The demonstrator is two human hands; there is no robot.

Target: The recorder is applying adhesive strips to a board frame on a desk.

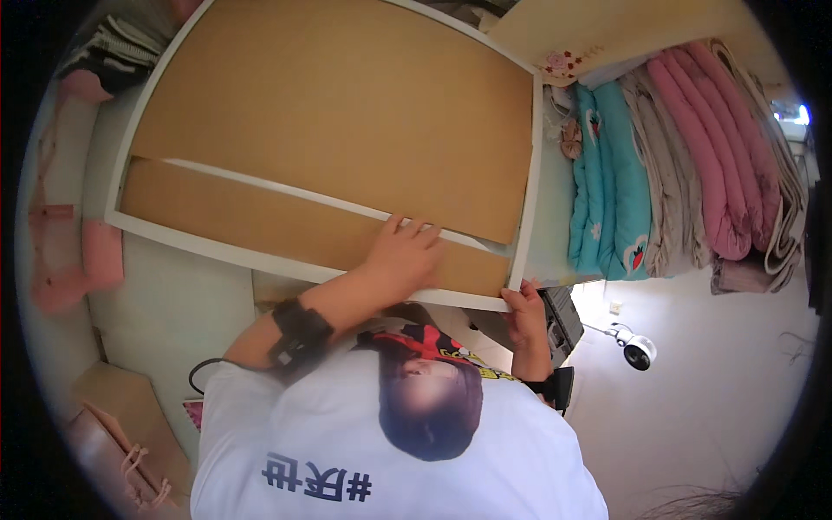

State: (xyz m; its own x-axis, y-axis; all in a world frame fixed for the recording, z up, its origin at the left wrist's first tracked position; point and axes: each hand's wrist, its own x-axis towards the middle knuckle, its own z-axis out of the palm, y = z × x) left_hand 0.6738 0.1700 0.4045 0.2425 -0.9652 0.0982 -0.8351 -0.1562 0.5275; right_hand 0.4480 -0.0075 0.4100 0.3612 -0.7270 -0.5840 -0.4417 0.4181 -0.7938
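A large brown board [347, 95] sits inside a white frame [199, 247], with a narrower brown strip of board [234, 208] along its near side. A white gap runs slantwise between the two boards. My left hand [406, 256] lies on the narrow strip, its fingers stretched over the gap onto the edge of the larger board. At the frame's near right corner, my right hand [525, 314] grips the white edge, thumb on top and the other fingers partly hidden beneath. Dark bands with small devices are strapped to both forearms.
To the right stand folded quilts: a turquoise one [611, 182], a beige one [672, 173] and a pink one [711, 156]. A white lamp or fan [637, 351] is farther right, past a dark case [565, 321]. Cardboard boxes [130, 416] sit at lower left.
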